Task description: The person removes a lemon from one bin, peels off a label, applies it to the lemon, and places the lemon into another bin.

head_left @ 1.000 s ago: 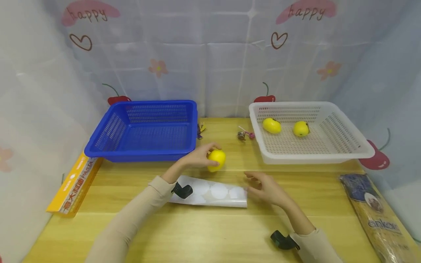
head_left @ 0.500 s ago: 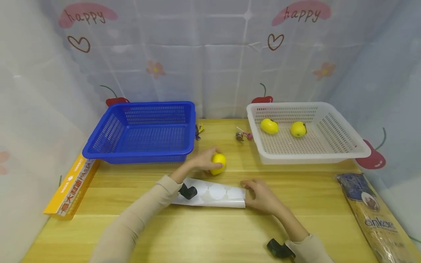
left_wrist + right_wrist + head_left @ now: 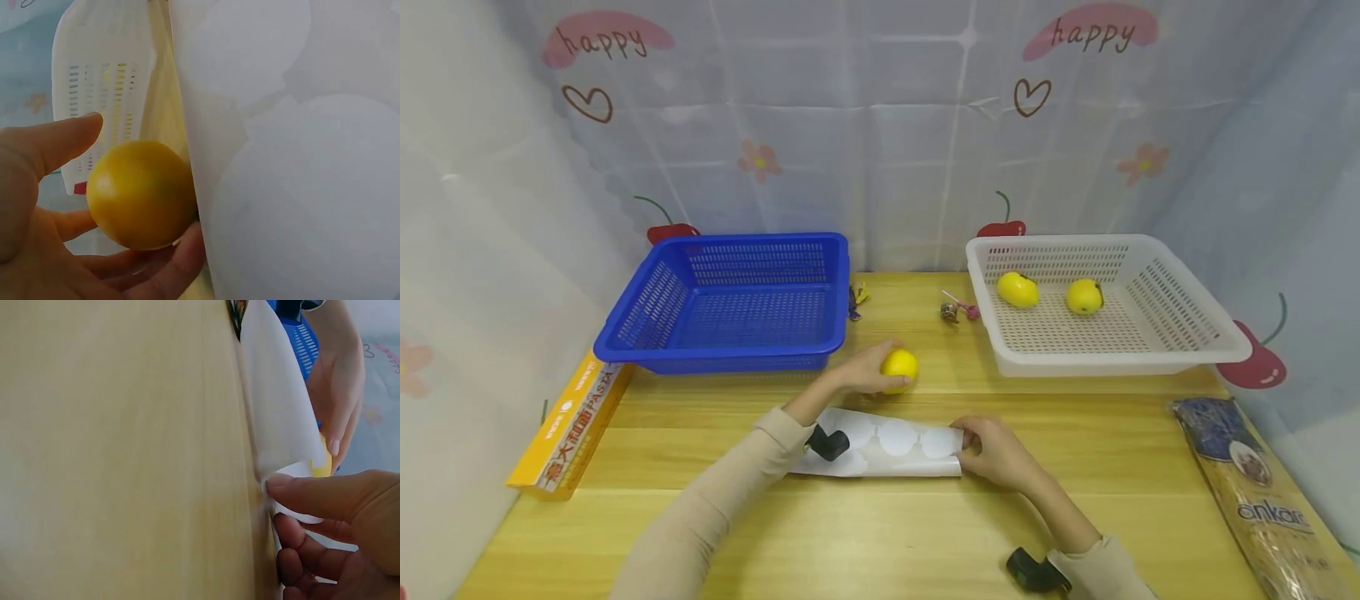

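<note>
My left hand (image 3: 865,369) curls round a smooth, round yellow fruit (image 3: 901,368) over the middle of the table, just beyond a white sheet of round stickers (image 3: 898,439). In the left wrist view the fingers lie under and beside the fruit (image 3: 140,194), with the thumb lifted off its near side. The sheet lies crosswise under my left wrist, its front edge folded or curled over. At its right end my right hand (image 3: 996,454) pinches the corner. The right wrist view shows the thumb and forefinger at the edge of the sheet (image 3: 281,394), the other fingers curled below.
A blue basket (image 3: 722,358) stands at the back left, a white basket (image 3: 1097,364) with two yellow fruits (image 3: 1018,290) at the back right. Small wrapped lollipops (image 3: 951,312) lie between them. A pasta box (image 3: 568,425) lies left, a pasta bag (image 3: 1255,492) right.
My right hand has come in to the right end of the sheet and now pinches its corner. The left hand has shifted slightly nearer with the yellow fruit.
</note>
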`<state>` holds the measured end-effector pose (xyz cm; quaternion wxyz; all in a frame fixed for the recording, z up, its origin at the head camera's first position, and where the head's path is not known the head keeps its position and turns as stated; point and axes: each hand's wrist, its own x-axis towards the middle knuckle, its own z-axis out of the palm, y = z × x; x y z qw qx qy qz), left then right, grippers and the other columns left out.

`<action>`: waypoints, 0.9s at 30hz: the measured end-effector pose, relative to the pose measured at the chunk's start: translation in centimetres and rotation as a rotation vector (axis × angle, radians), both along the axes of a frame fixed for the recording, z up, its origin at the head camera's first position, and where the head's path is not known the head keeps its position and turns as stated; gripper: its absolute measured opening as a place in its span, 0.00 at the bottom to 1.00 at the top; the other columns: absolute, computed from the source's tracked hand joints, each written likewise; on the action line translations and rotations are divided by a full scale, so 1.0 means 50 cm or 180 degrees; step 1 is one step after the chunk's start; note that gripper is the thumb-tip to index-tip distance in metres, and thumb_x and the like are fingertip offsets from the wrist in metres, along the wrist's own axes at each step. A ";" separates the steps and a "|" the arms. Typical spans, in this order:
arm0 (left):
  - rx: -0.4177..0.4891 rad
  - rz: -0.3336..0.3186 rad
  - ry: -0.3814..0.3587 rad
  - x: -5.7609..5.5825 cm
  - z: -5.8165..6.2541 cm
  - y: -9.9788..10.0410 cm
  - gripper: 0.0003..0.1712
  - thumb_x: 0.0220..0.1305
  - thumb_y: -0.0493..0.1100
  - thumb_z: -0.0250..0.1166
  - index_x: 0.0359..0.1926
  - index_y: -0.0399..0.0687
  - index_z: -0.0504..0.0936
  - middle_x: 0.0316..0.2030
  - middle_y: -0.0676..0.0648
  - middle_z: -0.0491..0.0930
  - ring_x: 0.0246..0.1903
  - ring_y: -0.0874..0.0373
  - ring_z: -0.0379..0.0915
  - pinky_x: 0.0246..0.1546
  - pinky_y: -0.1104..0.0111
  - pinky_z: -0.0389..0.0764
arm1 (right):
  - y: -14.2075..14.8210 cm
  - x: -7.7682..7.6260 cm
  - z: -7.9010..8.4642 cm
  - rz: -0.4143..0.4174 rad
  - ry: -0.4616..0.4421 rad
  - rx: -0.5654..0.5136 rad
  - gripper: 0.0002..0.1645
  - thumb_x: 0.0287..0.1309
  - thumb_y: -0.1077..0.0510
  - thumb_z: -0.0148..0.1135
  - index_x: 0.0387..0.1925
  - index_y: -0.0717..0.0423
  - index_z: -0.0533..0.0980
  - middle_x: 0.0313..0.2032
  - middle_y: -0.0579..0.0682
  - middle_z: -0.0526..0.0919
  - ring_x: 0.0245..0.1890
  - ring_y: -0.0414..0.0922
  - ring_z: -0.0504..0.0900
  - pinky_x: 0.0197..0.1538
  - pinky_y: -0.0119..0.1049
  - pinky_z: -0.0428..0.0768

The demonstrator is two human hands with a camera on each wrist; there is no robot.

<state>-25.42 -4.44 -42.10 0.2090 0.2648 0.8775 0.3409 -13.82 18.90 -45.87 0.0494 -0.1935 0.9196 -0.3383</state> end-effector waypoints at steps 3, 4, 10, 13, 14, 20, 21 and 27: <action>-0.0156 -0.0087 0.0282 0.011 0.013 -0.005 0.39 0.60 0.48 0.63 0.67 0.36 0.58 0.54 0.36 0.72 0.46 0.46 0.74 0.48 0.59 0.76 | 0.007 -0.001 0.000 0.0085 -0.0148 -0.0265 0.17 0.50 0.65 0.67 0.43 0.68 0.77 0.26 0.44 0.75 0.27 0.37 0.70 0.31 0.29 0.74; -0.0208 -0.0112 0.0368 0.015 0.017 -0.008 0.40 0.61 0.49 0.63 0.67 0.36 0.58 0.57 0.36 0.71 0.51 0.45 0.71 0.52 0.57 0.73 | 0.010 -0.002 0.001 0.0116 -0.0205 -0.0362 0.16 0.51 0.65 0.66 0.43 0.68 0.77 0.26 0.44 0.75 0.27 0.37 0.71 0.31 0.29 0.74; -0.0311 -0.0049 0.0557 0.044 0.039 -0.025 0.40 0.61 0.51 0.62 0.69 0.43 0.58 0.64 0.35 0.64 0.61 0.41 0.62 0.57 0.50 0.68 | 0.030 -0.004 0.020 0.0296 -0.0430 -0.0717 0.11 0.57 0.63 0.63 0.40 0.65 0.79 0.31 0.49 0.80 0.32 0.38 0.74 0.37 0.31 0.77; -0.0190 -0.0135 0.0697 0.058 0.053 -0.032 0.37 0.62 0.52 0.61 0.67 0.42 0.62 0.62 0.36 0.66 0.59 0.42 0.64 0.55 0.50 0.70 | 0.031 -0.007 0.032 0.0419 -0.0330 -0.0846 0.08 0.57 0.66 0.60 0.38 0.63 0.80 0.35 0.52 0.83 0.35 0.38 0.76 0.41 0.34 0.78; -0.0119 -0.0227 0.0722 0.062 0.059 -0.034 0.35 0.63 0.51 0.60 0.66 0.41 0.63 0.62 0.36 0.67 0.59 0.42 0.65 0.55 0.51 0.71 | 0.029 -0.008 0.036 0.0453 -0.0245 -0.0895 0.07 0.56 0.67 0.60 0.37 0.62 0.81 0.35 0.52 0.83 0.36 0.37 0.76 0.42 0.35 0.79; 0.0376 -0.1069 -0.0244 0.078 0.092 -0.045 0.27 0.72 0.46 0.49 0.66 0.37 0.63 0.59 0.34 0.70 0.55 0.45 0.71 0.53 0.58 0.75 | 0.006 -0.018 0.068 0.0454 0.0568 -0.1152 0.13 0.48 0.75 0.63 0.33 0.57 0.83 0.33 0.48 0.83 0.39 0.39 0.77 0.48 0.41 0.76; 0.0417 -0.1164 -0.0499 0.080 0.095 -0.047 0.27 0.73 0.46 0.47 0.67 0.37 0.61 0.58 0.33 0.70 0.55 0.45 0.72 0.52 0.58 0.75 | 0.002 -0.020 0.075 0.0433 0.0687 -0.1206 0.13 0.47 0.75 0.64 0.32 0.57 0.82 0.33 0.48 0.82 0.39 0.40 0.77 0.48 0.40 0.76; 0.0595 -0.1137 -0.1208 0.091 0.095 -0.053 0.28 0.76 0.48 0.38 0.70 0.37 0.55 0.59 0.31 0.68 0.55 0.43 0.71 0.50 0.56 0.77 | -0.011 -0.029 0.112 0.0611 0.0997 -0.1958 0.12 0.45 0.78 0.64 0.28 0.60 0.81 0.41 0.57 0.80 0.47 0.41 0.75 0.52 0.30 0.72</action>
